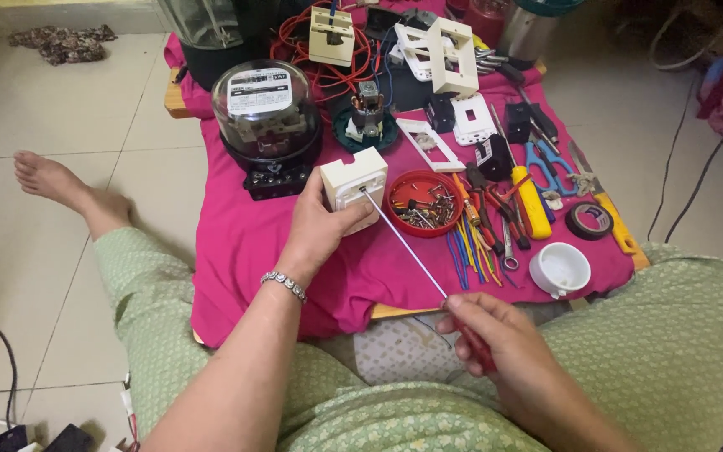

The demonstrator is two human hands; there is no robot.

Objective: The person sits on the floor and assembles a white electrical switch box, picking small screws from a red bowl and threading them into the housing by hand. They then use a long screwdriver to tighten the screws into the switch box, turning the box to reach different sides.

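Our left hand (321, 224) grips a cream switch box (354, 186), fingers curled round its lower side, holding it just above the pink cloth (244, 243) that covers the low bench (176, 99). Our right hand (495, 335) is closed round the red handle of a long screwdriver (403, 244), whose thin shaft runs up to the left so that its tip meets the face of the box.

Just right of the box sits a red lid (424, 203) holding a heap of small screws and metal bits. Further right, near the cloth's edge, a white cup (559, 269) stands with nothing visible in it. Between them lie coloured wire pieces (470, 249), pliers (487, 201) and a yellow-handled tool (530, 201). A roll of black tape (589, 220) lies above the cup. Behind the box stands a domed meter (267, 113) on a black base, with white switch plates (445, 54) and red wires farther back.
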